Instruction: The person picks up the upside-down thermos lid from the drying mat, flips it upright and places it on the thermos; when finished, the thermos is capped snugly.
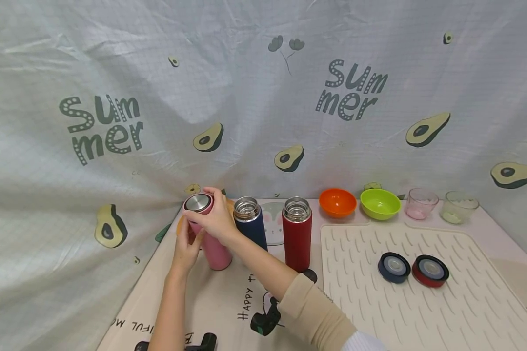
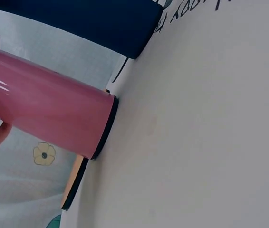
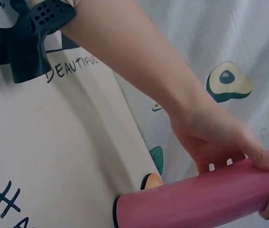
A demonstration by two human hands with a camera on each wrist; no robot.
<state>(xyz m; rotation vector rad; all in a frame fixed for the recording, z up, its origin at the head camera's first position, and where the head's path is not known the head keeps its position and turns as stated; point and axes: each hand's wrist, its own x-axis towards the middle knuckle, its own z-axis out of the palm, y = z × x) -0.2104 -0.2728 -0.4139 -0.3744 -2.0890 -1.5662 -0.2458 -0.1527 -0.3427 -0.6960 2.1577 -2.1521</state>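
Observation:
A pink thermos (image 1: 216, 250) stands upright at the left of the table, its lid (image 1: 199, 202) with a round silver top in place. My left hand (image 1: 187, 249) grips the thermos body below the lid; the right wrist view shows that hand's thumb lying along the pink side. From above, my right hand (image 1: 216, 218) holds the lid, thumb at the near side and fingers at the far side. Right beside it stands a navy thermos (image 1: 252, 228) without a lid, its steel mouth showing. A red thermos (image 1: 296, 243), also lidless, is farther right.
On a cream ribbed mat (image 1: 351, 292) at the right lie a navy lid (image 1: 394, 267) and a red lid (image 1: 430, 270). Along the back stand an orange bowl (image 1: 337, 203), a green bowl (image 1: 379, 204), a pink glass (image 1: 421, 204) and a greenish glass (image 1: 459, 206). A printed curtain (image 1: 246, 87) hangs behind.

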